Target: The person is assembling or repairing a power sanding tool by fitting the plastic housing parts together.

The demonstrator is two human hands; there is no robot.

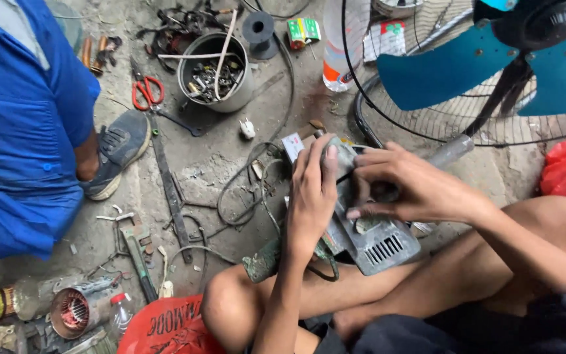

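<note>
Held over the crossed legs: a grey power-tool housing [368,236], vented end toward the body, steadied from both sides so the top face stays up. Left hand [312,196] wrapped around the housing's left flank, fingers [325,157] closed over its far end, clamping it in place. Right hand [407,187] laid across the top of the housing, fingers [368,210] curled down and pressed on a small part, closed on it rather than spread; what exactly sits under them, hidden.

Just left of the housing, on the concrete floor [211,164]: loose black cable [257,177] and a flat metal bar [168,190]. Further left of the housing, another person's blue clothing [21,131] and a dark shoe [119,147]. Lower left, a motor stator with copper windings [76,311] beside a red bag [168,328].

Beyond the housing, a metal tin of screws and scrap [216,72], kept within reach, with red-handled scissors [147,92] to its left. Beyond and to the right, a fan with blue blades [466,72] behind a wire guard.
</note>
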